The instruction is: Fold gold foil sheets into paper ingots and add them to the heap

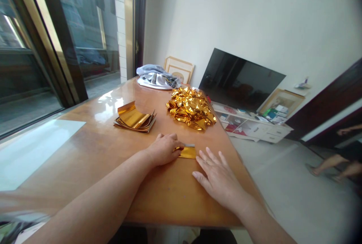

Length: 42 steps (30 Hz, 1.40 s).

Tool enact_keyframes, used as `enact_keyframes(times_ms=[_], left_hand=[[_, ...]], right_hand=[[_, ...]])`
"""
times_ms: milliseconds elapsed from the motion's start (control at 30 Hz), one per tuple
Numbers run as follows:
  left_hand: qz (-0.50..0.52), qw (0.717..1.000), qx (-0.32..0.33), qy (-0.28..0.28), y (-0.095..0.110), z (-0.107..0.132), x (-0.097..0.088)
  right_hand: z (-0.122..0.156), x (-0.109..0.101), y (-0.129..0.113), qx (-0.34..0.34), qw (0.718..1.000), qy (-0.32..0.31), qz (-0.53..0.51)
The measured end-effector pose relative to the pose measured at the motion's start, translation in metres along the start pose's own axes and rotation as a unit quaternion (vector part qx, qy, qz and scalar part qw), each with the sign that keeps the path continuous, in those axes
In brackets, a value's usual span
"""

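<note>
A small folded gold foil sheet [189,152] lies on the wooden table [93,149] in front of me. My left hand [163,148] rests on the table with fingers curled, pinching the sheet's left edge. My right hand [217,176] lies flat beside it, fingers spread, fingertips close to the sheet's right edge and holding nothing. Farther back sit a stack of flat gold foil sheets [135,119] and a heap of crumpled gold foil pieces [191,108].
A grey cloth bundle [157,77] lies at the table's far end. Beyond the right edge stand a dark TV screen [240,80] on a white low cabinet [251,125]. Another person's legs [336,163] show at the far right. A window [42,48] runs along the left.
</note>
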State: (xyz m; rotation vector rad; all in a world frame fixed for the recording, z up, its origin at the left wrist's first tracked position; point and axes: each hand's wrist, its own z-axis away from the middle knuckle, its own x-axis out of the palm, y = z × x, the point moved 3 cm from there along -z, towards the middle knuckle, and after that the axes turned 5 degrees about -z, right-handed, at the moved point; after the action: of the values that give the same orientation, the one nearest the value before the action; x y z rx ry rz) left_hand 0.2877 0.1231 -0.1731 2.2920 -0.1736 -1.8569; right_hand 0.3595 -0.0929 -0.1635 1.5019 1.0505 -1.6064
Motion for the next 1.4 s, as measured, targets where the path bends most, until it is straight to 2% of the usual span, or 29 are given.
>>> enact_keyframes(times_ms=[100,167,233,333,433,567,667,933,1400], left_hand=[[0.003,1.0,0.0,0.001,0.0,-0.001,0.001],[0.003,1.0,0.001,0.001,0.0,-0.001,0.001],[0.001,1.0,0.0,0.001,0.0,-0.001,0.001],[-0.004,1.0,-0.002,-0.002,0.001,0.0,-0.002],[-0.002,1.0,0.006,-0.008,0.002,0.001,-0.005],[0.022,0.999,0.018,-0.02,-0.001,0.003,-0.009],[0.058,0.998,0.014,-0.028,-0.009,0.002,-0.009],[0.109,0.993,-0.009,-0.047,-0.019,-0.002,-0.009],[0.106,0.994,-0.014,-0.035,-0.022,-0.005,-0.005]], right_hand=[[0.003,-0.004,0.006,0.008,1.0,0.023,-0.006],[0.0,-0.01,0.003,0.011,0.998,0.06,-0.022],[-0.006,-0.015,-0.006,0.006,0.993,0.103,-0.051],[-0.02,-0.016,-0.026,-0.025,0.987,0.128,-0.097],[-0.033,-0.005,-0.04,-0.02,0.991,0.097,-0.093],[-0.038,0.013,-0.047,0.008,0.999,0.044,-0.002],[-0.037,0.018,-0.052,0.003,0.998,0.005,0.058],[-0.036,0.002,-0.065,-0.014,0.991,-0.07,0.112],[-0.042,-0.011,-0.071,-0.056,0.981,-0.101,0.154]])
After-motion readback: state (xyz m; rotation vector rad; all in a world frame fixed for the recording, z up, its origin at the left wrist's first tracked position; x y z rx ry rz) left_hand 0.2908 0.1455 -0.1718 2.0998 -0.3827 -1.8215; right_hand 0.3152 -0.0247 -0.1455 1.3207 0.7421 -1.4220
